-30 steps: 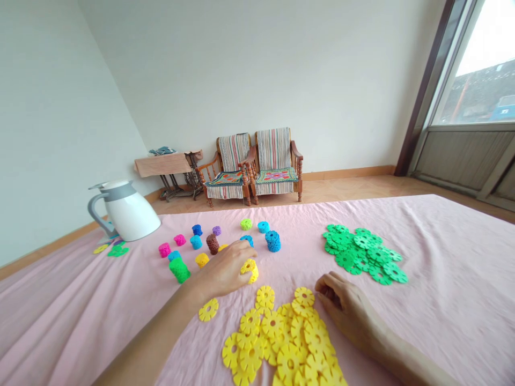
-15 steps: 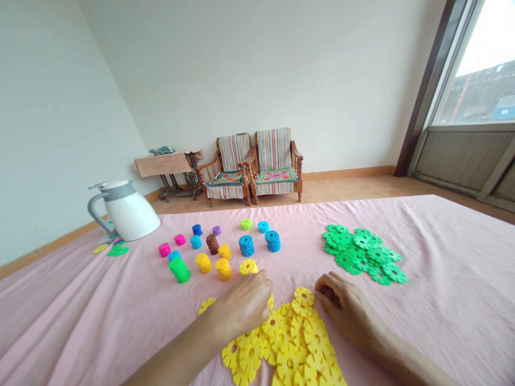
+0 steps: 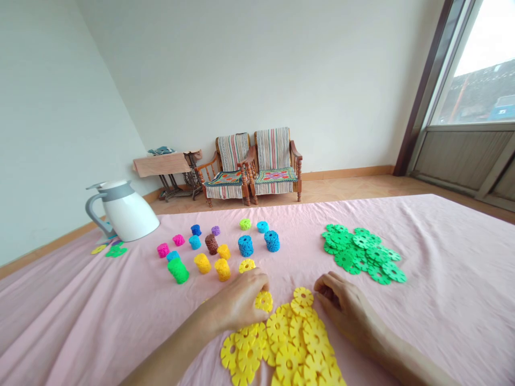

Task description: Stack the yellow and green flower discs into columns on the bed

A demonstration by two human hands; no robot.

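Note:
A heap of flat yellow flower-shaped discs (image 3: 287, 343) lies on the pink cloth (image 3: 422, 311) in front of me. My left hand (image 3: 237, 303) is curled at the heap's far left edge, fingers pinching one yellow disc (image 3: 264, 301). My right hand (image 3: 341, 305) rests curled on the cloth at the heap's right edge, fingertips touching a yellow disc (image 3: 303, 296). Just beyond my left hand lies a single yellow disc (image 3: 247, 265). Beside that disc stand short yellow stacks (image 3: 222, 269).
Small stacks of discs in blue (image 3: 245, 245), green (image 3: 179, 271), pink (image 3: 163, 250), brown and purple stand further back. A pile of green discs (image 3: 362, 253) lies to the right. A white jug (image 3: 123, 210) stands at the left. Two wooden chairs (image 3: 251, 166) are by the wall.
My left hand let go of a yellow disc near the stacks, drew back to the yellow heap and pinched another disc. The right hand stayed put.

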